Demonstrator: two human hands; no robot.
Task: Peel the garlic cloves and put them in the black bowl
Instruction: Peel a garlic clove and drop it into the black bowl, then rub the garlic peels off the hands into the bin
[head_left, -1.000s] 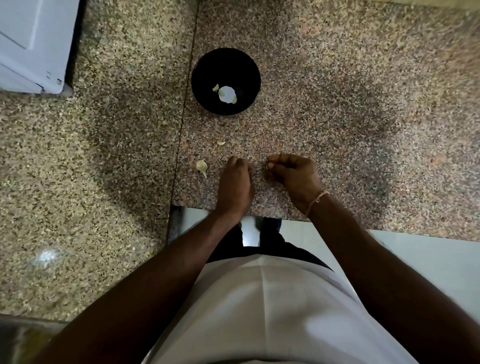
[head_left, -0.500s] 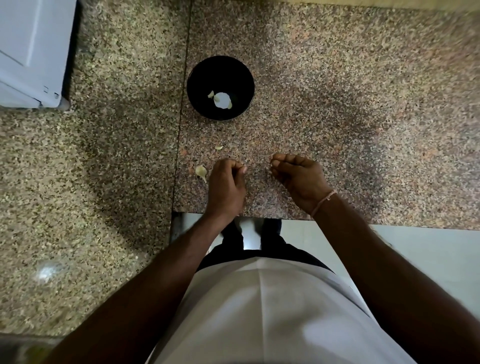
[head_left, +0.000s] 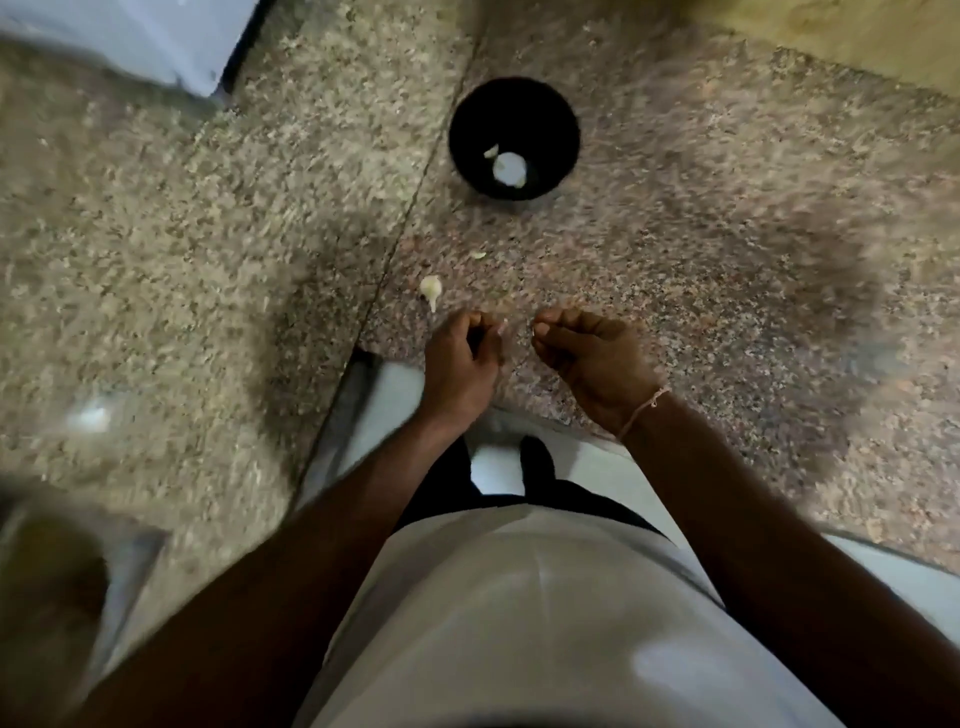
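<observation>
We observe the left hand (head_left: 460, 358) and right hand (head_left: 592, 358) near each other over the granite bench (head_left: 727, 234), fingers curled; blur prevents us telling what either pinches. The black bowl (head_left: 563, 122) stands well beyond them holding peeled garlic (head_left: 509, 169); a garlic clove (head_left: 431, 288) lies just beyond the left hand.

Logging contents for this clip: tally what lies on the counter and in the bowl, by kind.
Black bowl: 1
Pale garlic pieces in the bowl: 2
Pale garlic scraps on the counter: 2
Total: 5
The frame is blurred; anything in the curled fingers cannot be made out.
</observation>
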